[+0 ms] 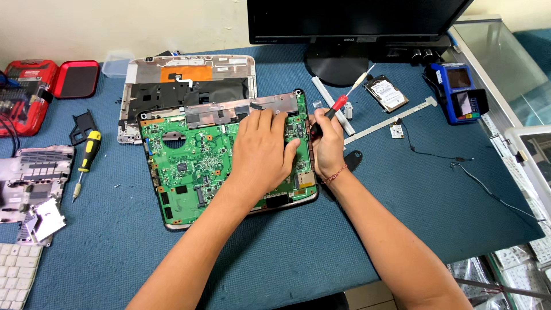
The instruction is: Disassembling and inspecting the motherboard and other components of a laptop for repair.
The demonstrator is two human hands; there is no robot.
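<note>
Hands at work on an opened laptop, seen from above on a blue work table [287, 258]. Near the middle of the table lies the laptop base [241, 209] with its green motherboard [192, 166] exposed. The left hand [261, 152] lies flat and unclenched on the right part of the board, fingers spread and pressing down, gripping nothing. Just beside it, at the board's right edge, the right hand [327, 143] is closed around a red-handled screwdriver [338, 105], whose handle slants up and away toward the table's far edge; the tip is hidden behind the hand. A red thread bracelet [334, 174] circles the right wrist. Touching the base on its far side lies a detached silver laptop cover [189, 74] with an orange patch. Toward the left edge rest a yellow-and-black screwdriver [87, 158], a grey metal panel [34, 172] and, at the far left corner, an open red tool case [46, 80]. At the far edge stands a black monitor [344, 20] on a round foot, with a bare hard drive [387, 92] near it and a blue card terminal [459, 92] toward the right edge. Part of a white keyboard [14, 272] shows at the near left corner.
</note>
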